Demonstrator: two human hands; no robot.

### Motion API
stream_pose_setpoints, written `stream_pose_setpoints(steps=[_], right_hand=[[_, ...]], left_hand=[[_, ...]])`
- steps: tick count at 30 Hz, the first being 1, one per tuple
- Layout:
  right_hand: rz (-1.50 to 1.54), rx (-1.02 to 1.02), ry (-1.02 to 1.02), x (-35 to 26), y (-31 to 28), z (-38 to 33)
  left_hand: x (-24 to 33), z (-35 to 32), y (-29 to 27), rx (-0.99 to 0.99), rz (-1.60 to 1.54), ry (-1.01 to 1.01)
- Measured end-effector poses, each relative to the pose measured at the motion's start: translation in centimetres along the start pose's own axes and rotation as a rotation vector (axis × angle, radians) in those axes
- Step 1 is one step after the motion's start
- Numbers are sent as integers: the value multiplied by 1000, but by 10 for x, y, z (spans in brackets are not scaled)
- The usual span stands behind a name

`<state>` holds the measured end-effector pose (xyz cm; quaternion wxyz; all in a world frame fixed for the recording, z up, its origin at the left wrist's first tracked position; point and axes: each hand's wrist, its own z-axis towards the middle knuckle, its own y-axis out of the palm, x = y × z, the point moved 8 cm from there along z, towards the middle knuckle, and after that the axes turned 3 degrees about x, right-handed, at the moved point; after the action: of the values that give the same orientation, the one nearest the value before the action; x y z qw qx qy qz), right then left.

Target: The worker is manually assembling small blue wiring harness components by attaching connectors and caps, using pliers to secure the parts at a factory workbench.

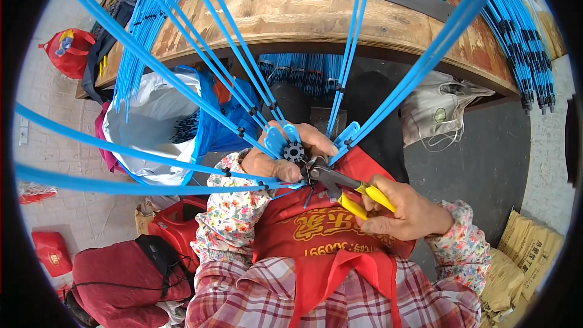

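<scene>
Head view: left hand (pixel 267 164) is closed on a dark grey, toothed, round plastic hub (pixel 294 152), thumb in front, fingers behind, probably to steady it. Hub sits over the lap, against the red fabric apron (pixel 273 237), just below the wooden table (pixel 267 9). Long bright-blue slender rods (pixel 121 189) fan out from around it; splayed like that, they likely leave the middle reachable. Light-blue flat plastic sleeves (pixel 274 144) show at the hub end, black bands (pixel 241 132) further along.

Right hand (pixel 404 212) has its grip wrapped around dark metal pliers with yellow handles (pixel 328 176), handles a bit apart. Tool comes in from the right, nose just beside the hub and left thumb, presumably angled to avoid the rods. Can't tell whether the nose bites anything. Thin blue strip (pixel 308 199) hangs beneath; its upper attachment is unclear.
</scene>
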<state>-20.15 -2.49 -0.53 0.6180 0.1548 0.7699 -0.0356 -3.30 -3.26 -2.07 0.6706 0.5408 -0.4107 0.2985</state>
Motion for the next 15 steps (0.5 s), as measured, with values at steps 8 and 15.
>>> stream_pose_setpoints(steps=[8,15], right_hand=[[-1010,552,-78,-36,-1,-14],[-1037,507,-124,-33,-3,-9]], left_hand=[[3,0,0,-78,91,-37],[-2,-3,-1,85,48,-12]])
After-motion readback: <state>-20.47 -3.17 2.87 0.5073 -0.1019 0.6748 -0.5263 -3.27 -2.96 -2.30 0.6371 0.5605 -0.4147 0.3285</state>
